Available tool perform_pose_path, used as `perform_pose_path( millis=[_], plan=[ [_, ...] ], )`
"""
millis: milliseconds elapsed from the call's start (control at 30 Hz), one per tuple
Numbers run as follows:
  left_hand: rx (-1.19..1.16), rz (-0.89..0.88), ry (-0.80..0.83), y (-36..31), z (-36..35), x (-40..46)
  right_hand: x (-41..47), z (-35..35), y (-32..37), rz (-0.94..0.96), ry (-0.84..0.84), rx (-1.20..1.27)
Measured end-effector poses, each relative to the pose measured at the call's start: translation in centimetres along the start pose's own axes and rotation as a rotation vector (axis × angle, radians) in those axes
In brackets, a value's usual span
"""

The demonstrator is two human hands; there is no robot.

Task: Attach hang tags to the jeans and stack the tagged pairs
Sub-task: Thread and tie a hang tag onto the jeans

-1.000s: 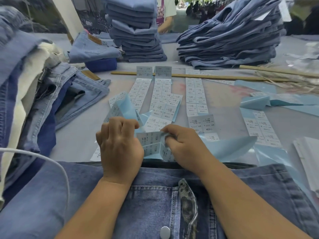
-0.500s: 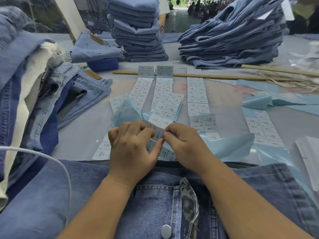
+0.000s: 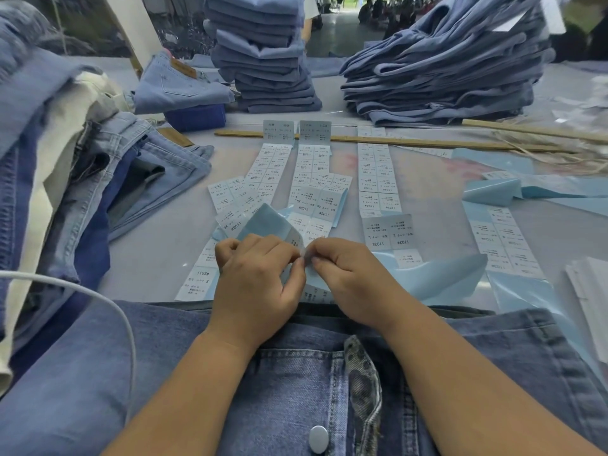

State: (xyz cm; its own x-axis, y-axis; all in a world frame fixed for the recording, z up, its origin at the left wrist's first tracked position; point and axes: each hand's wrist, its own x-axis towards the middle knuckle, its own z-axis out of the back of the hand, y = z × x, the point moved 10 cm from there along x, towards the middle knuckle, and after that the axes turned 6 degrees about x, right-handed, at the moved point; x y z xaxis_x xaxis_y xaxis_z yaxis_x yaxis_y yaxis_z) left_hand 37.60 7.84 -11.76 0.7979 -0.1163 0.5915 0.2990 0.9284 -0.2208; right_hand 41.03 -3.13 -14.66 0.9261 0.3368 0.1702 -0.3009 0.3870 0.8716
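Grey surface (image 3: 158, 258) strewn with size-label strips (image 3: 378, 179), folded jeans stacks (image 3: 273, 60) far; left hand (image 3: 256, 284) and right hand (image 3: 352, 281) pinch one label sheet (image 3: 273, 223) between fingers, likely peeling a label for the near jeans (image 3: 296, 373).

Your two forearms come up from the bottom corners and angle in toward each other, so both hands meet right in the middle, just past the near edge of the desk. Your left hand (image 3: 255, 278) is knuckles-up with the fingers curled under, thumb and index tip pressed together in a pinch. Your right hand (image 3: 350, 278) mirrors it, fingers curled, thumb and forefinger pinched too. The two pinches are basically touching, tip to tip. Both wrists look pretty straight and both arms are bare.
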Motion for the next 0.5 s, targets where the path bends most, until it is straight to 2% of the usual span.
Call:
perform_pose_path(
  millis=[267, 500],
  plan=[
    [0.004, 0.070, -0.014, 1.1, -0.3, -0.1, 0.0, 0.1, -1.0, -0.062, -0.008, -0.124],
    [-0.136, 0.316, -0.037, 3.8, -0.2, -0.2, -0.1, 0.7, -0.5, -0.095, -0.044, -0.357]
  ],
)
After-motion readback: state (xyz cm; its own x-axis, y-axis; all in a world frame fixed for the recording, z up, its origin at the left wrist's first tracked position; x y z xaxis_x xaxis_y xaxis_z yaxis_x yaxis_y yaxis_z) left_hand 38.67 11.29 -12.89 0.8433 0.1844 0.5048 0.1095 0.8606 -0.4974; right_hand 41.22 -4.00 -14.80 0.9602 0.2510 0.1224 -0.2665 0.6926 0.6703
